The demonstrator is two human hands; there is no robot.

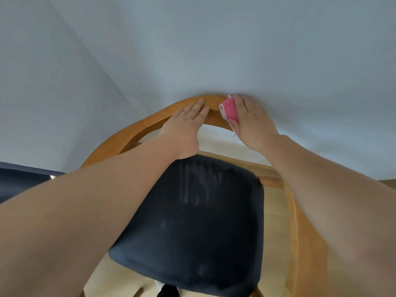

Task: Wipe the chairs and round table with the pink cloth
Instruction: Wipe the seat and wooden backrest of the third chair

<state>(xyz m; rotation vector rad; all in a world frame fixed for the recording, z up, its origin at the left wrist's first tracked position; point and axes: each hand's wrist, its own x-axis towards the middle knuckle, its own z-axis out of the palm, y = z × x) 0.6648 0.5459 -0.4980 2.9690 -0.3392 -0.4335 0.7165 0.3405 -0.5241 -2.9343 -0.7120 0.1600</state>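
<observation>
Two bare forearms are reaching forward from the bottom corners of the view, over a chair seat (pixel 203 221). The seat is a dark navy padded cushion, squarish with rounded corners and a matte, slightly grainy cover. Faint pale streaks are showing across its far half. Beneath it, a pale cream floor (pixel 276 221) is showing through at the right side and at the bottom edge, smooth and evenly lit. The chair's frame (pixel 304 232) is running along the right of the seat as a broad band of warm, honey-coloured wood with a smooth finish.

Farther out, the wooden backrest rail (pixel 132 133) is rising from the left and arching in a wide curve across the middle of the view, leaving an open gap between itself and the seat. The left hand (pixel 188 116) is lying flat on top of this rail, fingers straight and close together, holding nothing. Just beside it to the right, the right hand (pixel 250 118) is pressing the pink cloth (pixel 229 110) down onto the rail. Its fingers are stretched over the top and its thumb is lying at the cloth's near edge. The cloth is folded, with a nubbly weave and a paler pink border, and it is draping over the crest of the rail.

Beyond the chair, a plain white wall (pixel 235 50) is filling the upper view, meeting a second wall in a corner at the left. A dark blue object (pixel 19 181) is sitting low at the left edge; what it is cannot be told.
</observation>
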